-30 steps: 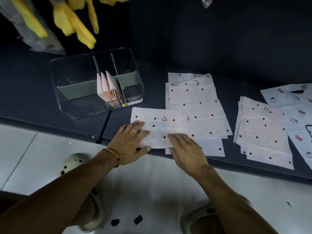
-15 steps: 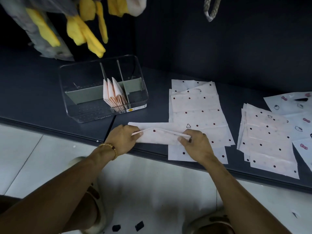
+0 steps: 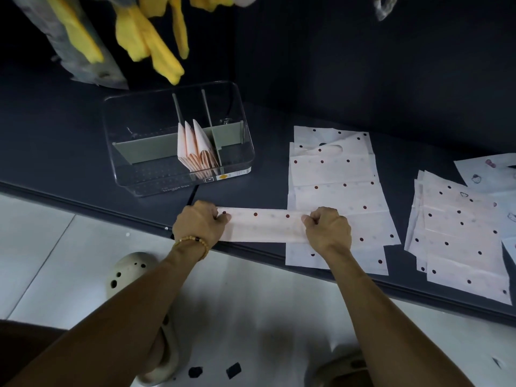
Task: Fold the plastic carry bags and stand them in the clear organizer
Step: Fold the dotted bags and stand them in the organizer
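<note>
Folded bag [image 3: 265, 226] — one strip, left hand [image 3: 199, 226] and right hand [image 3: 328, 231] each gripping an end — three folded bags [image 3: 195, 148] upright in organizer [image 3: 134, 174].

Bag being folded [image 3: 265, 224]: pale pink with dark red dots, doubled into a long flat strip along the counter's front edge, an end pinched in each hand.
Flat bags [image 3: 335, 188]: same dotted kind, overlapped in a loose pile just right of the strip — its right end lies on them.
Second pile [image 3: 460, 233]: further right, fanned.
Clear organizer [image 3: 178, 141]: grey dividers; three folded bags [image 3: 196, 149] stand in its middle compartment.
</note>
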{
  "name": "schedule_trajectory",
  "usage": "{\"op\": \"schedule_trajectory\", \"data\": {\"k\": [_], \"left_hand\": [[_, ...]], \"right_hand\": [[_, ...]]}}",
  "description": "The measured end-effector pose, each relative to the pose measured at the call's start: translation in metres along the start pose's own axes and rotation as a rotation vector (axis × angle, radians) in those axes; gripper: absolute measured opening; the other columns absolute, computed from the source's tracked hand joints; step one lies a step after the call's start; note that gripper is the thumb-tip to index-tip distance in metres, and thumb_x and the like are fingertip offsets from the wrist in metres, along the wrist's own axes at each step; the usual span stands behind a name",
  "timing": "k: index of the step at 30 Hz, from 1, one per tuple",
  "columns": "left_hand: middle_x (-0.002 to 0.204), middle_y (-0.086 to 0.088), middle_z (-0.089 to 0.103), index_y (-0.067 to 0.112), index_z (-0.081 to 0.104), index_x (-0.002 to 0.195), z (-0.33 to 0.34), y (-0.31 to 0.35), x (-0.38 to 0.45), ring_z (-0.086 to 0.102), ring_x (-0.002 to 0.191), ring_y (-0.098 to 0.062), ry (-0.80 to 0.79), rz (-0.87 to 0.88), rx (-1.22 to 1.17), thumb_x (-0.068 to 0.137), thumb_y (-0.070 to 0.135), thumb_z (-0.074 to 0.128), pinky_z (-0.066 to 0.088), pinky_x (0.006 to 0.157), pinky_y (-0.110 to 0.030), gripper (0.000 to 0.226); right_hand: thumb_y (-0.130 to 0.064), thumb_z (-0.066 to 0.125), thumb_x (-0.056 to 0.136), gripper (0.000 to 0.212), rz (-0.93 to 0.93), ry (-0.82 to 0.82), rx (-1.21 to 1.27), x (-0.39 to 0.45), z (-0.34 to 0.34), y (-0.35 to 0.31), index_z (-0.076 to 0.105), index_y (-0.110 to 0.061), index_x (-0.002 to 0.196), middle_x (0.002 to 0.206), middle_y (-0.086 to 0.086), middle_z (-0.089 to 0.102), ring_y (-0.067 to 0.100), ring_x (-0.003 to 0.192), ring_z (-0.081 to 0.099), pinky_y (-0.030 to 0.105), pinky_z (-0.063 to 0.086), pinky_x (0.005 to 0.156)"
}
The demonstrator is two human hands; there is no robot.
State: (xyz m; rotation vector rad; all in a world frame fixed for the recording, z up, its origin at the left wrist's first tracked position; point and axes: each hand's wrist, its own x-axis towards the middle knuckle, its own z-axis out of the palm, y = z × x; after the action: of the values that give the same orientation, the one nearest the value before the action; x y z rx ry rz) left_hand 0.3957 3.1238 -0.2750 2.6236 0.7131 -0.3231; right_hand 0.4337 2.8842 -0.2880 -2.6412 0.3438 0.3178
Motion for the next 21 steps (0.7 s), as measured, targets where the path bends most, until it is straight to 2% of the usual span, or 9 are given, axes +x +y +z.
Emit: {"op": "schedule_trajectory", "data": {"k": [4, 6, 8, 9, 13, 15, 17, 19, 21], "left_hand": [[0.086, -0.002, 0.061, 0.022, 0.055, 0.095, 0.0, -0.002, -0.005, 0.06, 0.082, -0.024, 0.166, 0.08, 0.054, 0.082, 0.052, 0.065, 0.055, 0.071, -0.039, 0.034], [0.105, -0.005, 0.06, 0.018, 0.058, 0.11, 0.005, -0.01, -0.005, 0.056, 0.102, -0.025, 0.245, 0.352, 0.052, 0.085, 0.029, 0.068, 0.054, 0.083, -0.042, 0.029], [0.136, -0.009, 0.052, 0.011, 0.055, 0.129, 0.012, -0.021, -0.006, 0.045, 0.128, -0.027, 0.132, 0.668, 0.185, 0.087, 0.007, 0.06, 0.042, 0.105, -0.042, 0.042], [0.146, -0.007, 0.043, 0.01, 0.049, 0.136, 0.016, -0.027, -0.007, 0.036, 0.137, -0.025, 0.058, 0.75, 0.228, 0.089, 0.005, 0.055, 0.033, 0.112, -0.038, 0.047], [0.157, 0.001, 0.021, 0.012, 0.031, 0.147, 0.019, -0.041, -0.005, 0.015, 0.145, -0.014, -0.043, 0.766, 0.175, 0.1, 0.033, 0.04, 0.01, 0.117, -0.024, 0.052], [0.158, 0.002, 0.016, 0.014, 0.026, 0.149, 0.019, -0.043, -0.004, 0.01, 0.146, -0.012, -0.051, 0.797, 0.203, 0.1, 0.037, 0.036, -0.005, 0.114, -0.019, 0.055], [0.158, 0.005, 0.011, 0.017, 0.022, 0.15, 0.021, -0.044, -0.002, 0.006, 0.146, -0.01, -0.054, 0.803, 0.226, 0.1, 0.039, 0.033, -0.015, 0.11, -0.016, 0.055], [0.158, 0.007, 0.011, 0.018, 0.022, 0.15, 0.022, -0.044, -0.002, 0.005, 0.146, -0.009, -0.057, 0.789, 0.207, 0.1, 0.04, 0.033, -0.016, 0.109, -0.015, 0.055], [0.157, 0.004, 0.018, 0.016, 0.027, 0.148, 0.022, -0.044, -0.003, 0.011, 0.145, -0.011, -0.039, 0.784, 0.163, 0.1, 0.037, 0.039, -0.01, 0.112, -0.018, 0.054]], "right_hand": [[-0.037, 0.058, 0.093, 0.023, 0.003, 0.001, -0.015, 0.001, -0.001, -0.001, 0.065, -0.015, 0.089, 0.099, 0.005, 0.07, 0.027, 0.092, 0.062, 0.025, 0.039, 0.072], [-0.038, 0.057, 0.093, 0.024, 0.007, 0.009, -0.034, 0.001, 0.0, -0.001, 0.064, -0.016, 0.089, 0.097, 0.006, 0.07, 0.027, 0.091, 0.062, 0.026, 0.04, 0.072], [-0.039, 0.057, 0.093, 0.024, 0.005, 0.0, -0.054, 0.001, 0.0, -0.001, 0.064, -0.016, 0.091, 0.098, 0.006, 0.069, 0.026, 0.091, 0.061, 0.028, 0.043, 0.074], [-0.039, 0.057, 0.093, 0.024, 0.002, -0.004, -0.059, 0.002, 0.0, -0.001, 0.063, -0.016, 0.091, 0.098, 0.006, 0.069, 0.026, 0.092, 0.061, 0.029, 0.044, 0.075], [-0.041, 0.059, 0.092, 0.024, 0.024, 0.005, -0.046, -0.001, -0.004, -0.006, 0.061, -0.017, 0.093, 0.098, 0.005, 0.069, 0.022, 0.085, 0.06, 0.03, 0.047, 0.074], [-0.038, 0.062, 0.09, 0.024, -0.003, 0.112, -0.111, -0.008, -0.006, -0.01, 0.061, -0.015, 0.098, 0.098, 0.007, 0.068, 0.023, 0.085, 0.06, 0.03, 0.046, 0.072], [-0.027, 0.065, 0.086, 0.022, -0.204, 0.269, -0.248, -0.02, 0.0, -0.018, 0.062, -0.011, 0.101, 0.1, 0.009, 0.065, 0.029, 0.093, 0.059, 0.035, 0.046, 0.076], [-0.014, 0.07, 0.079, 0.024, -0.496, 0.341, -0.226, -0.036, 0.017, -0.038, 0.067, -0.006, 0.102, 0.105, 0.013, 0.065, 0.034, 0.097, 0.06, 0.04, 0.048, 0.082], [-0.009, 0.068, 0.08, 0.041, -0.706, 0.183, -0.209, -0.05, 0.04, -0.061, 0.062, -0.001, 0.119, 0.128, 0.017, 0.059, 0.033, 0.118, 0.055, 0.041, 0.044, 0.1]]}}
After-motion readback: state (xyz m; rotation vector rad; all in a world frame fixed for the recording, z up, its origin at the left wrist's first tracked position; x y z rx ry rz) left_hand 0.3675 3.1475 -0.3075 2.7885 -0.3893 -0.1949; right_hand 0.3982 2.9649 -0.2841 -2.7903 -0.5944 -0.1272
